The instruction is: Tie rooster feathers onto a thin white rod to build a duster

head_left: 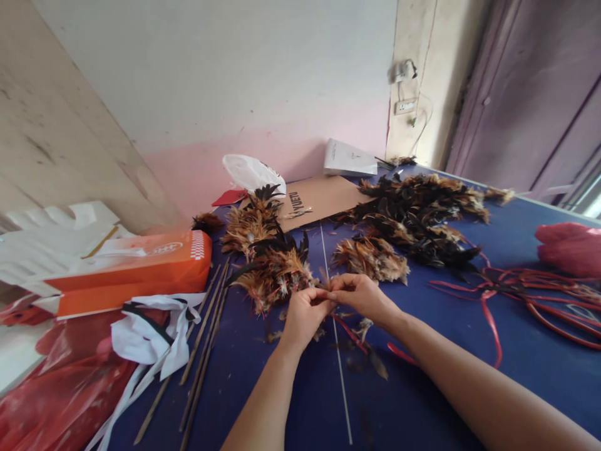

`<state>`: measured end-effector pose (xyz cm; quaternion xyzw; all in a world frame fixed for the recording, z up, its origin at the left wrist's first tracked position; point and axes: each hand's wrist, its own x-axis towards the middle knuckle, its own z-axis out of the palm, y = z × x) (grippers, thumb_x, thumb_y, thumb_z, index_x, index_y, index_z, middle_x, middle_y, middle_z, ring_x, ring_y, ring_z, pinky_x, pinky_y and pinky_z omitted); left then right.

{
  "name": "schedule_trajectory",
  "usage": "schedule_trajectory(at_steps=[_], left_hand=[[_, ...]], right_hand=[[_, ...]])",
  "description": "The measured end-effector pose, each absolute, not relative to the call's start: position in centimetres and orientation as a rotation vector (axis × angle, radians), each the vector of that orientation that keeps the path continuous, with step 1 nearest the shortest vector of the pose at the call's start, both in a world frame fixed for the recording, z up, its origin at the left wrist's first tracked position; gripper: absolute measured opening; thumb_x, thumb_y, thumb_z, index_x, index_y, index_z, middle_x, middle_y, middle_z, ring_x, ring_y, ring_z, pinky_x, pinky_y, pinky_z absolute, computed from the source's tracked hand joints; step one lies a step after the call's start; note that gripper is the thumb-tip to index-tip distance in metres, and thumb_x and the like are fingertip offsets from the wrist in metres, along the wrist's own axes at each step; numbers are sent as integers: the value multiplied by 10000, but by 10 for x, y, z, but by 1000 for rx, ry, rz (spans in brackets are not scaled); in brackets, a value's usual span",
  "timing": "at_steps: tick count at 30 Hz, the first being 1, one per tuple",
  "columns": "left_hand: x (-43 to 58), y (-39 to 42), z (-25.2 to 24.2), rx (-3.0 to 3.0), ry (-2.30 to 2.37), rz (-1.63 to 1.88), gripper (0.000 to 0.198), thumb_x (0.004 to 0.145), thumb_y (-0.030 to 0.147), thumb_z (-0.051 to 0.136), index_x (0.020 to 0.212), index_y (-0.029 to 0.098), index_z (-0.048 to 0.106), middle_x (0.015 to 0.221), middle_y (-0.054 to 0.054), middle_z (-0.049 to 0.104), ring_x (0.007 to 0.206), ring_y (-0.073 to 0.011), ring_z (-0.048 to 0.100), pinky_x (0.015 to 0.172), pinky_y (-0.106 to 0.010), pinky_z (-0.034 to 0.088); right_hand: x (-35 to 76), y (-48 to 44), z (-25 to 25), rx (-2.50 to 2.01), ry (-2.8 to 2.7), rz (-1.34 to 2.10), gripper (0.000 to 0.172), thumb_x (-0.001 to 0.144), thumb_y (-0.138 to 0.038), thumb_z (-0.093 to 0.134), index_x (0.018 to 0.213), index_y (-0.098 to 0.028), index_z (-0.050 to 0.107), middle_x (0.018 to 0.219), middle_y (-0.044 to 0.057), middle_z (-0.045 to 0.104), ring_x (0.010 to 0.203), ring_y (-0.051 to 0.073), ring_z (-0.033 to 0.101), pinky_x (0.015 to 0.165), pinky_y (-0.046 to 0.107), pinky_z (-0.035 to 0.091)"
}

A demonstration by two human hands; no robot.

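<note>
Feathers (275, 275), light, soft and easily crushed, stretch toward 10 o'clock from the left hand (303, 313) and right hand (361, 295), both pinched shut on the bundle's stiffer quill end, probably the safest grip.

Blue table (469, 388); white-over-pink wall (244, 81); purple door (539, 94) right.

Soft, fluffy feathers (275, 272) lie on the smooth matt blue desk (469, 388), beside thin wooden sticks (201, 351), glossy red plastic ribbon (530, 294) and matt brown cardboard (319, 197).
</note>
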<state>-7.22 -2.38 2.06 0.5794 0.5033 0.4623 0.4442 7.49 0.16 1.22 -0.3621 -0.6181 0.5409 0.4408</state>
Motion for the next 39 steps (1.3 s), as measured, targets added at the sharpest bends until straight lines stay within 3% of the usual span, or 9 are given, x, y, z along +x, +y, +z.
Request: schedule_trajectory(at_steps=[6,11,20,29,39], left_hand=[[-73,-24,21,1458,1233,1160,200,603,317,681,657,126,657,514,17,563,448,-71,436,447,-193,324],[-79,-21,19,1263,1070,1236,192,625,322,671,673,152,596,522,35,532,466,-70,443,465,-188,337],[-79,-27,27,1443,1036,1197,165,657,293,645,688,140,592,565,21,524,506,-70,428,492,-188,333],[-80,-25,24,1407,1054,1179,172,673,305,631,687,141,584,578,8,566,511,-81,469,483,-189,346],[-81,-23,23,952,972,1099,208,550,207,731,643,130,561,532,15,584,485,-71,527,457,-162,357]], right_hand=[[75,2,15,-913,-1452,1404,246,666,-389,642,675,-144,627,640,4,603,601,102,543,635,241,441],[83,3,18,-768,-1292,1629,289,711,-410,602,835,-150,620,810,55,656,729,137,606,753,310,462],[87,3,26,-792,-1540,1475,302,680,-279,633,959,-164,622,832,29,655,714,114,581,716,262,457],[88,-1,31,-895,-1753,1195,152,711,-302,595,693,-151,598,729,13,602,694,125,543,674,245,434],[94,1,34,-669,-1895,1228,135,674,-306,662,688,-172,664,869,26,523,836,132,529,788,258,424]])
